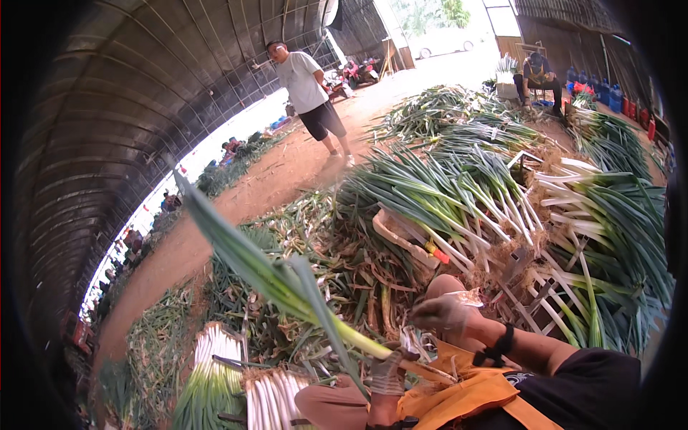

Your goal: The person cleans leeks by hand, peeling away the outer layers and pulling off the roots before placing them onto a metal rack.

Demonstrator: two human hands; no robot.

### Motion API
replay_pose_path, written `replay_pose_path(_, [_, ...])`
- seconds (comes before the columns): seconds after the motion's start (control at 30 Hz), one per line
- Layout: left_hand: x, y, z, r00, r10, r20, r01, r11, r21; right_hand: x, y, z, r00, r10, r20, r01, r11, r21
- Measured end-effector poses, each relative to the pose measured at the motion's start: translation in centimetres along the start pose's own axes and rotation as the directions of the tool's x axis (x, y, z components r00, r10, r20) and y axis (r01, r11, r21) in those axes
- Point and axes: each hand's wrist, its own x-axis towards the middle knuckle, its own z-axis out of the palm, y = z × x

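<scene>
My gloved left hand (389, 375) is closed around the lower stalk of a long green onion (362, 342). The onion slants up to the left, its broad green leaves reaching far out in front of me. Its pale root end points toward my orange apron (459, 390). Beside my raised knee is my gloved right hand (443, 314), apart from the held onion. Motion smears its fingers, so I cannot make out whether it grips anything. Loose peeled leaves and dry skins (373, 287) lie heaped just beyond both hands.
Bundled green onions (215, 358) with clean white stalks lie at the lower left. Large piles of untrimmed onions (459, 179) spread ahead and to the right, around a pale foam box (405, 236). One person (304, 82) stands on the dirt path; another (537, 75) sits at the far right.
</scene>
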Motion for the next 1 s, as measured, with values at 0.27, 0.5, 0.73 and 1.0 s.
replay_pose_path(0.27, [0.8,-2.7,-0.9,0.889,-0.318,0.329,0.238,0.935,0.263,7.2,-1.7,2.7,0.776,-0.032,0.630,-0.386,0.766,0.514])
replay_pose_path(0.5, [0.7,-3.2,-4.5,0.899,-0.420,0.123,0.312,0.813,0.492,8.6,-4.2,6.0,0.985,0.036,0.168,-0.087,0.947,0.309])
replay_pose_path(0.73, [0.0,-1.6,-1.5,0.980,-0.194,0.039,0.155,0.872,0.464,10.9,-6.9,6.7,0.995,-0.008,-0.097,0.034,0.962,0.269])
replay_pose_path(1.0, [-1.3,-1.5,-5.0,0.894,-0.307,0.325,0.294,0.952,0.090,9.8,-7.6,6.8,1.000,0.000,-0.028,0.013,0.899,0.437])
